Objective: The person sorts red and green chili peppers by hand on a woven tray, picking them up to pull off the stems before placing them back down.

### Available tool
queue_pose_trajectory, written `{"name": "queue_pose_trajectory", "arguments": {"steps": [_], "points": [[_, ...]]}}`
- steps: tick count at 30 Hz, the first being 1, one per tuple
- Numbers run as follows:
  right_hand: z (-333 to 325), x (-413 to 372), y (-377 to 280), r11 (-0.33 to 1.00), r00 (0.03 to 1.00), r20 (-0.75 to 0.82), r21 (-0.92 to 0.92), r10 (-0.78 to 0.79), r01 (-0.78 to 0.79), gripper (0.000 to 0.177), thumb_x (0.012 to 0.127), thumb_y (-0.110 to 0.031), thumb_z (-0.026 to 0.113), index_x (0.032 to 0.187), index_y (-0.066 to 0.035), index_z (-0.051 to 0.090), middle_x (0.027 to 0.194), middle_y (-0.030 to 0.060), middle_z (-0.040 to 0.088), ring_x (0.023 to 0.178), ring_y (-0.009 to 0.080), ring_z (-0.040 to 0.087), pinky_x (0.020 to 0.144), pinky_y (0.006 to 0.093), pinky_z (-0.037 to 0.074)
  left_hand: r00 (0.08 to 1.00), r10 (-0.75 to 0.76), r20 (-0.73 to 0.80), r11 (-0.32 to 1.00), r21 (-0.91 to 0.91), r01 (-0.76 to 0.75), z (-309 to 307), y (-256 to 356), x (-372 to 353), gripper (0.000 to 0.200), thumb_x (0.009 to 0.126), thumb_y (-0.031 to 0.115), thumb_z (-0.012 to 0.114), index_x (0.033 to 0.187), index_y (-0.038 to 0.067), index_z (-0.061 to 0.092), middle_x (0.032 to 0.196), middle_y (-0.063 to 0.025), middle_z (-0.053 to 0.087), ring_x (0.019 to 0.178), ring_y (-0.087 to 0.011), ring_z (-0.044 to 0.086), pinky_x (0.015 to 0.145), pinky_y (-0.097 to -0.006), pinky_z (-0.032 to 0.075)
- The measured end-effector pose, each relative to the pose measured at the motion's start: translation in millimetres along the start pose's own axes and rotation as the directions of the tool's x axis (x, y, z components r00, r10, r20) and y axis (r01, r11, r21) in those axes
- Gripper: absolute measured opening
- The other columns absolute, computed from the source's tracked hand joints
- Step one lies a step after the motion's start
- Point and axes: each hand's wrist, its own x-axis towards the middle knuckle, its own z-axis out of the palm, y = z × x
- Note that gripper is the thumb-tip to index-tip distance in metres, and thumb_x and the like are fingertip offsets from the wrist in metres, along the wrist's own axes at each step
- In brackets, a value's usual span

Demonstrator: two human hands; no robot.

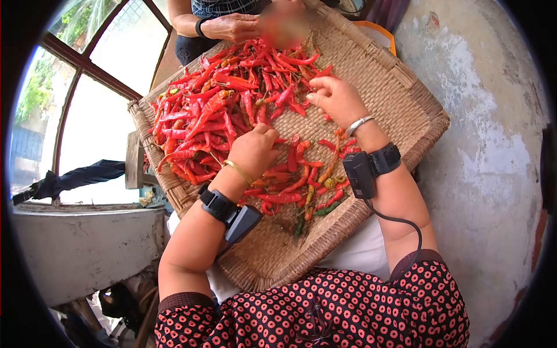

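Note:
A large heap of red chili peppers [200, 119] fills the left side of a woven basket tray [400, 95]. My left hand [255, 149] is at the near right edge of the heap, its fingers curled down among the peppers; what they hold is hidden. Further right, my right hand [337, 100] hovers over the tray with thumb and fingers drawn together, and I cannot make out anything between them. Closer to me lies a smaller group of chili peppers [293, 182], mixed red, orange and a few green, including a dark green pepper [329, 209].
Across the tray, another person's hand [232, 27] reaches to the far end of the heap; part of that area is blurred. A window and a dark folded umbrella [81, 175] are on the left. A worn plaster wall [481, 145] stands on the right.

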Motion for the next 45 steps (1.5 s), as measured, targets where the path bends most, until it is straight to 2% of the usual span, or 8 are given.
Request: {"name": "queue_pose_trajectory", "arguments": {"steps": [5,18,24,29,38,40,42,45], "points": [[21.6,-14.2,18.5,0.637,0.759,0.651,-0.596,0.026,0.490,0.032,0.069,-0.015,0.067,0.099,-0.008,0.060,0.084,0.0119,0.063,0.083,0.0291,0.060,0.072,0.0366,0.047,0.977,-0.118,0.181,0.953,0.298,0.060,5.7,-0.5,3.7,0.021,0.069,0.016,0.063,0.088,0.008,0.057,0.084,-0.0094,0.056,0.078,-0.0267,0.059,0.065,-0.0380,0.049],[33.3,-19.7,17.3,0.412,0.781,0.606,-0.756,0.151,0.508,0.015,0.070,-0.013,0.062,0.084,-0.007,0.061,0.087,0.0150,0.062,0.086,0.0317,0.059,0.074,0.0416,0.048,0.943,0.010,0.332,0.997,0.073,-0.036,10.3,12.2,3.6,0.023,0.073,0.026,0.061,0.084,0.007,0.056,0.074,-0.0145,0.060,0.073,-0.0329,0.059,0.064,-0.0420,0.047],[3.7,-1.1,5.5,0.620,0.842,0.528,-0.699,0.110,0.357,0.015,0.068,-0.018,0.062,0.079,-0.009,0.064,0.081,0.0144,0.063,0.080,0.0299,0.060,0.072,0.0395,0.047,0.997,-0.072,0.012,0.967,-0.245,0.073,-0.7,-6.9,2.4,0.019,0.078,0.021,0.062,0.080,0.003,0.059,0.059,-0.0107,0.056,0.051,-0.0226,0.057,0.049,-0.0320,0.045],[5.2,4.6,2.6,0.990,0.986,-0.153,-0.135,-0.066,0.046,0.028,0.075,-0.024,0.064,0.094,-0.003,0.062,0.071,0.0099,0.063,0.067,0.0166,0.061,0.063,0.0309,0.048,0.895,-0.404,0.191,0.398,-0.844,0.360,-17.1,-4.7,3.7,0.016,0.087,0.021,0.056,0.090,0.005,0.056,0.067,0.0011,0.058,0.051,-0.0050,0.054,0.043,-0.0177,0.043],[29.1,-18.2,-2.1,0.862,0.735,0.659,-0.269,-0.160,0.429,0.023,0.076,-0.020,0.062,0.088,-0.001,0.061,0.070,0.0076,0.060,0.063,0.0127,0.054,0.061,0.0290,0.043,0.914,-0.369,0.171,0.115,-0.967,0.227,-16.7,-0.7,3.8,0.020,0.085,0.021,0.057,0.094,0.003,0.057,0.069,-0.0046,0.059,0.060,-0.0100,0.058,0.053,-0.0235,0.048],[17.2,-12.6,-0.9,0.885,0.759,0.650,-0.337,-0.029,0.322,0.019,0.074,-0.019,0.061,0.079,-0.001,0.060,0.065,0.0071,0.057,0.061,0.0134,0.053,0.059,0.0296,0.042,0.986,-0.116,0.116,0.821,-0.547,0.161,-18.7,-9.9,0.1,0.022,0.085,0.019,0.057,0.096,0.000,0.057,0.072,-0.0038,0.061,0.065,-0.0108,0.059,0.057,-0.0255,0.048],[5.9,-7.6,-1.8,0.769,0.736,0.673,-0.507,0.072,0.389,0.020,0.078,-0.019,0.059,0.085,0.000,0.060,0.065,0.0052,0.058,0.061,0.0110,0.054,0.055,0.0261,0.042,0.974,-0.128,0.187,0.895,-0.402,0.195,-22.1,-5.0,-9.1,0.025,0.079,0.023,0.064,0.089,0.000,0.060,0.070,-0.0083,0.061,0.065,-0.0180,0.061,0.058,-0.0318,0.047],[2.6,-2.4,-3.4,0.977,1.000,0.029,0.215,0.004,-0.010,0.024,0.080,-0.019,0.059,0.094,0.002,0.060,0.069,0.0072,0.062,0.064,0.0093,0.058,0.054,0.0265,0.047,0.826,-0.100,0.555,0.995,0.076,0.069,-22.0,6.6,-12.4,0.036,0.063,0.037,0.067,0.081,0.007,0.062,0.075,-0.0126,0.062,0.074,-0.0315,0.060,0.064,-0.0391,0.048]]}}
